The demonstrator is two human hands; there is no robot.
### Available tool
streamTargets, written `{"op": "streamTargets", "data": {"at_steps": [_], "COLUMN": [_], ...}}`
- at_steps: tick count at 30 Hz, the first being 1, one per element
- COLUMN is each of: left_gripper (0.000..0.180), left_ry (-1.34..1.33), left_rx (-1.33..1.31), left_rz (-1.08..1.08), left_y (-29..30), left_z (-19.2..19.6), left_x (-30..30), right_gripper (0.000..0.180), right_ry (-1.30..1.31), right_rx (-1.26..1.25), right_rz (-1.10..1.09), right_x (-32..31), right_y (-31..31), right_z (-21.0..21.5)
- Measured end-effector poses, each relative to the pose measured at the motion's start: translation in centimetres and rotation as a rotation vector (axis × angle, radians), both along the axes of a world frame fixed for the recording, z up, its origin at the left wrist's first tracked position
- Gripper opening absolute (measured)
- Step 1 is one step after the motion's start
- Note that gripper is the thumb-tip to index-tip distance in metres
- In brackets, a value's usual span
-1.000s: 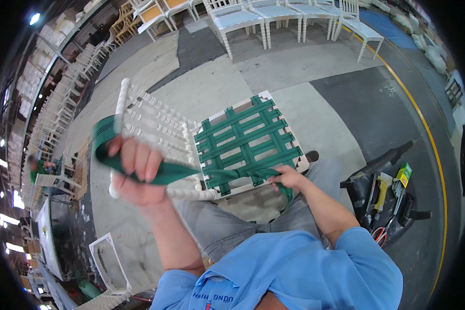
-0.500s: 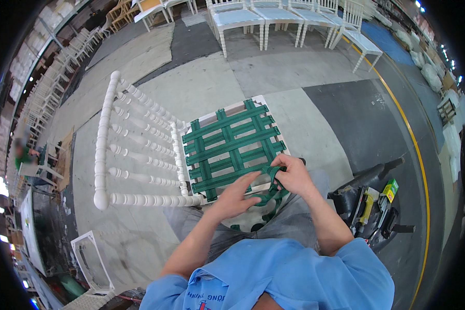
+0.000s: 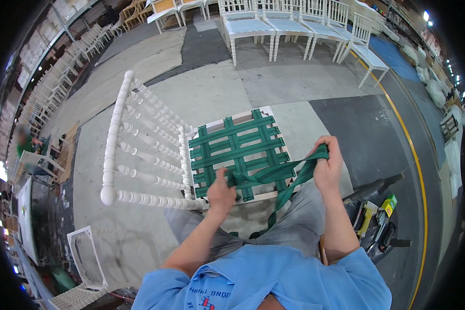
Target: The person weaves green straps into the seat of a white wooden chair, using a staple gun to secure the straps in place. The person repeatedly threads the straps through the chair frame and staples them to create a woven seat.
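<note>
Hands [image 3: 329,168] farther apart above grey floor [image 3: 294,77]

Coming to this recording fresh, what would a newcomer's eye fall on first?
Probably the green webbing crisscrossing the white chair at centre. Next, right of centre, the right hand holding a loose green strap, the left hand lower and leftward. White chairs stand along the top.
</note>
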State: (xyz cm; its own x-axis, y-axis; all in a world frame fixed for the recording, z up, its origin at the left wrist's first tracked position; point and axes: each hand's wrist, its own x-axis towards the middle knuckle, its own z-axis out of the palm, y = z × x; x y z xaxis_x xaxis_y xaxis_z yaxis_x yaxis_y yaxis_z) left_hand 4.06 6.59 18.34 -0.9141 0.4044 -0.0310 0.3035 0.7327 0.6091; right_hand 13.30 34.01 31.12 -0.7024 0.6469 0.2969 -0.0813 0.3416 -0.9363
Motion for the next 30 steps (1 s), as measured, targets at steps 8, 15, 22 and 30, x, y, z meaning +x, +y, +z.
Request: {"op": "streamTargets", "data": {"at_steps": [8, 15, 22, 30], "left_gripper": [0.066, 0.058, 0.068, 0.063], "left_ry": [-0.242, 0.372, 0.367, -0.559], "left_rx": [0.027, 0.266, -0.103, 0.057], "left_rz": [-0.227, -0.379, -0.426, -0.390], "left_y": [-2.0, 4.7, 3.4, -2.3], "left_z": [2.1, 5.0, 3.1, -2.1], "left_x": [3.6, -0.3, -2.7, 6.7], "right_gripper": [0.045, 0.044, 0.036, 0.039], "right_ry": [-0.140, 0.009, 0.092, 0.043], "right_rx": [0.070, -0.074, -0.238, -0.129], "right_rz": [0.145, 0.339, 0.021, 0.120], "right_x": [-0.8, -1.0, 0.5, -0.2], "right_y": [-2.8, -5.4, -1.4, -4.4], "right_z": [0.3, 1.3, 4.1, 1.6]}}
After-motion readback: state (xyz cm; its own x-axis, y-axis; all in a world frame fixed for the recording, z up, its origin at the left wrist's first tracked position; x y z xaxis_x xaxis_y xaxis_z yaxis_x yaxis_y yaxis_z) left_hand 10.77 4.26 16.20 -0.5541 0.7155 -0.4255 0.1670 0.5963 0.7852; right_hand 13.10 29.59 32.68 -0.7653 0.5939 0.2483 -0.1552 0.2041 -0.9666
